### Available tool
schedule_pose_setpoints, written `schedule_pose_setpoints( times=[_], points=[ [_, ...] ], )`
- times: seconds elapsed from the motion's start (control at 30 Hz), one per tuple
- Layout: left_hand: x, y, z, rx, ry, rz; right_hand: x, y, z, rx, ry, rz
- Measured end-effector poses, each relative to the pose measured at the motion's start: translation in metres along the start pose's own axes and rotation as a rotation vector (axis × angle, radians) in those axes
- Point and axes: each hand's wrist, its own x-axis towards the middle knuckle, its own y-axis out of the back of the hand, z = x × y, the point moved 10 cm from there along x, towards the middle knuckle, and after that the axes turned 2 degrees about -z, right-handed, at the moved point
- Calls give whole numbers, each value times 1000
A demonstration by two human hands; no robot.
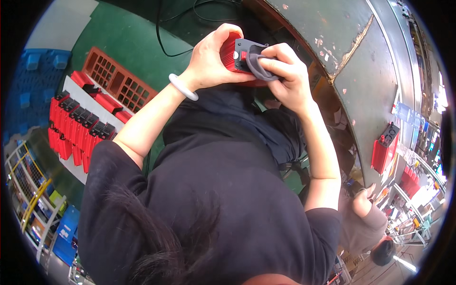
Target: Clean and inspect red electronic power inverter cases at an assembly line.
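Note:
A red ribbed metal case (229, 53) with a dark end plate (242, 48) is held up in front of me, over my lap. My left hand (209, 59) wraps round its left side, thumb and fingers on opposite edges. In my right hand (288, 76) is a bunched dark grey cloth (259, 64), pressed against the end plate. The cloth covers part of that plate, and a small red part shows beside it. The far side of the case is hidden.
At left, several similar red cases (71, 128) stand on a white board, beside a reddish-brown plastic crate (116, 78) and a blue pallet (33, 90). A worn dark green worktable (354, 90) lies at right, with another red case (384, 149) on it. A person (363, 223) is behind it.

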Motion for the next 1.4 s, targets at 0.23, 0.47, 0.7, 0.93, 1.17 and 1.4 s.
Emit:
schedule_pose_setpoints(
  times=[0.23, 0.47, 0.7, 0.93, 1.17, 1.4],
  points=[
    [2, 2, 3, 36, -22, 16, -1, -4, 2, -16, 18, -25],
    [0, -2, 0, -4, -9, -14, -1, -3, -13, -37, 115, -52],
    [1, -3, 1, -5, 6, -14, -2, 1, 1, -13, -8, 11],
    [1, -2, -1, -13, 12, -3, -1, -4, 5, 56, 10, -51],
    [3, -4, 2, 20, 1, -20, -3, 0, 9, 57, -23, -16],
    [6, -5, 7, 52, -6, -2, -4, 3, 16, 71, -61, 32]
  ],
)
